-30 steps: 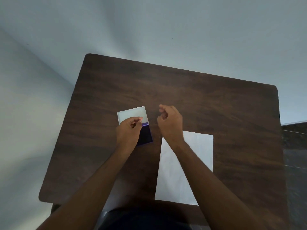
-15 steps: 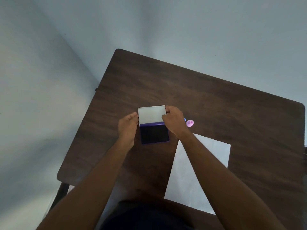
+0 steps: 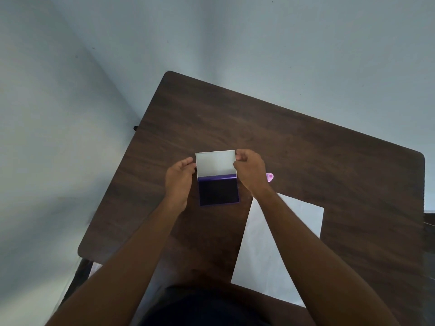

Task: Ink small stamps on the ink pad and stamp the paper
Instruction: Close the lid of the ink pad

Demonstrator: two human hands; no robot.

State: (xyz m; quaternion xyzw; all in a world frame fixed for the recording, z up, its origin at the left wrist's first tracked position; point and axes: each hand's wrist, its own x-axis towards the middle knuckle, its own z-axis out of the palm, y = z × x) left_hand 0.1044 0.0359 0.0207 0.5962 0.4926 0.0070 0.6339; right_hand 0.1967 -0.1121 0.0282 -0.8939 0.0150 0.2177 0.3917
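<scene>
A purple ink pad (image 3: 218,192) lies open on the dark wooden table (image 3: 306,147), its pale lid (image 3: 215,163) standing up at the far side. My left hand (image 3: 179,179) rests against the lid's left edge with fingers together. My right hand (image 3: 251,170) pinches the lid's right edge. A small pink stamp (image 3: 270,177) peeks out on the table just right of my right hand. A white sheet of paper (image 3: 280,245) lies to the right of the pad, partly under my right forearm.
The table stands in a corner of pale blue walls. Its left edge and near left corner are close to my left arm. A dark piece of furniture (image 3: 429,222) shows at the right border.
The view has shifted so the table sits further right. My right hand moved onto the lid's right edge, and the lid now stands squarely upright. The pink stamp came into view.
</scene>
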